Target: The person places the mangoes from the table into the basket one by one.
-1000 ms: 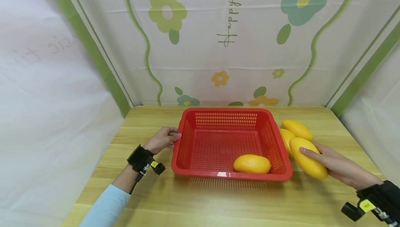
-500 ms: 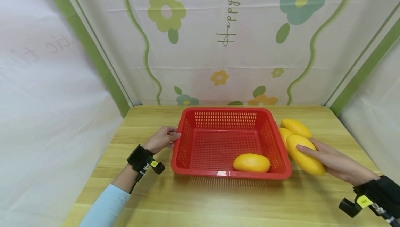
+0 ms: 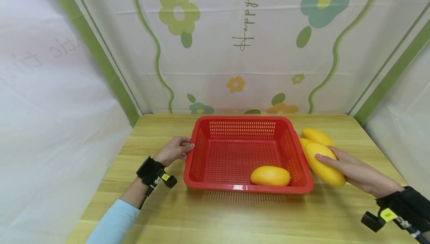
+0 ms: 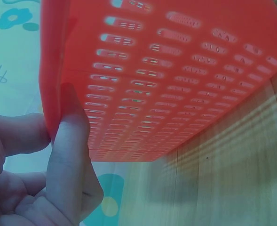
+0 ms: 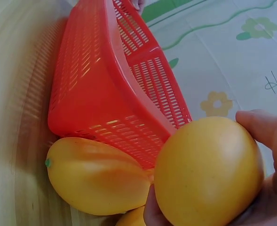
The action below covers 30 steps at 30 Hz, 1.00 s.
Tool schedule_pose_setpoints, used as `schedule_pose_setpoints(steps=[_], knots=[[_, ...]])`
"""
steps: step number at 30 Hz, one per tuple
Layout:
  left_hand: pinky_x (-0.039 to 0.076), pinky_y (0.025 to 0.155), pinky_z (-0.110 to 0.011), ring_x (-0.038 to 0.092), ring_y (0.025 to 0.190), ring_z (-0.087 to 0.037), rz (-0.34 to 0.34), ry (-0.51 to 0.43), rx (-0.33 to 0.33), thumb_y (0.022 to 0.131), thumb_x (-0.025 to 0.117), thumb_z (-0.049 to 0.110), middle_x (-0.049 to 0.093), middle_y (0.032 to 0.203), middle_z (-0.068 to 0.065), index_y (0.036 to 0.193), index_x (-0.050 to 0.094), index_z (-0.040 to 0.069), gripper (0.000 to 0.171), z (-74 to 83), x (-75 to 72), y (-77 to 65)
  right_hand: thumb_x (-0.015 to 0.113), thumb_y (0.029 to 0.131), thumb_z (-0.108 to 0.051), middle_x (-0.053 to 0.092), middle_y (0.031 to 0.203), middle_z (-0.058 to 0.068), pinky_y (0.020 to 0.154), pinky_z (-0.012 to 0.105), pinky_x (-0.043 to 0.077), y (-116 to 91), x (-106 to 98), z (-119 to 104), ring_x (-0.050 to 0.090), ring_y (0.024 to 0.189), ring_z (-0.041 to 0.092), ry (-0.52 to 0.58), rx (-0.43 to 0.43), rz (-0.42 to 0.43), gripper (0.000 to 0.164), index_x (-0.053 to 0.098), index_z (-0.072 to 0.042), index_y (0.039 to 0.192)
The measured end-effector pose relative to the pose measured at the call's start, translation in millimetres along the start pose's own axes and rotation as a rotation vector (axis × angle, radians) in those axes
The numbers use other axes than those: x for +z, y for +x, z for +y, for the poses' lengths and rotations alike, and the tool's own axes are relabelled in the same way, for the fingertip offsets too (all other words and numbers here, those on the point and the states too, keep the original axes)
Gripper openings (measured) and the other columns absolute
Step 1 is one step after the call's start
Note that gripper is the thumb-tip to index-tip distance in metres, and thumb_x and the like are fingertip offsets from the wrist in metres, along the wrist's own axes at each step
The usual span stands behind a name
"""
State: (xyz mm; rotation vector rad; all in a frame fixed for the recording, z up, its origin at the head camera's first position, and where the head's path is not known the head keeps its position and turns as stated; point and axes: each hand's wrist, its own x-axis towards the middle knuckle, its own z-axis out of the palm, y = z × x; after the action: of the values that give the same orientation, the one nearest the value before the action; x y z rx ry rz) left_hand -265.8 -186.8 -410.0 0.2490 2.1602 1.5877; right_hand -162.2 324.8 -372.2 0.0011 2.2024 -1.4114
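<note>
A red plastic basket (image 3: 242, 188) with slotted walls stands on the table. My left hand (image 3: 174, 150) pinches its left rim between thumb and fingers; the left wrist view shows the rim (image 4: 53, 70) between them. To the right of the basket, my right hand (image 3: 356, 169) grips a yellow mango (image 3: 324, 165), thumb on top. In the right wrist view the held mango (image 5: 209, 172) overlaps the basket's rim. Two more mangoes lie against or near the basket's right side, the far one (image 3: 317, 136) in plain sight, the other (image 5: 96, 176) mostly hidden in the head view. One mango (image 3: 270, 176) lies inside, at the front right.
The wooden table (image 3: 215, 218) reaches back to a white curtain (image 3: 208, 57) printed with flowers. White cloth also hangs at the left and right sides. Each wrist wears a black strap (image 3: 151, 170) with a small camera.
My right hand has moved slightly left and up with its mango, closer to the basket's right wall. The left hand and the basket have stayed in place.
</note>
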Motion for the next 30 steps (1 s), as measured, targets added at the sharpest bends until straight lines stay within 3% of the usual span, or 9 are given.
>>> schedule_pose_setpoints(steps=[10,30], knots=[[0.06,0.064,-0.029,0.067,0.079,-0.021,-0.004,-0.001,0.005,0.099,0.051,0.01,0.061,0.106,-0.024,0.123,0.051,-0.011,0.032,-0.9,-0.2,-0.2,0.039,0.103,-0.038,0.045,0.117,0.022,0.082,0.041,0.048,1,4,-7,0.051,0.099,0.029,-0.008,-0.031,-0.015,0.065,0.011,0.001,0.147],[0.06,0.063,-0.029,0.067,0.079,-0.02,-0.001,-0.007,0.007,0.099,0.051,0.009,0.061,0.105,-0.023,0.122,0.051,-0.011,0.031,0.7,0.4,-0.4,0.048,0.1,-0.039,0.039,0.122,0.023,0.082,0.04,0.046,7,6,-25,0.046,0.105,0.034,-0.134,-0.063,-0.01,0.076,0.003,-0.004,0.151]])
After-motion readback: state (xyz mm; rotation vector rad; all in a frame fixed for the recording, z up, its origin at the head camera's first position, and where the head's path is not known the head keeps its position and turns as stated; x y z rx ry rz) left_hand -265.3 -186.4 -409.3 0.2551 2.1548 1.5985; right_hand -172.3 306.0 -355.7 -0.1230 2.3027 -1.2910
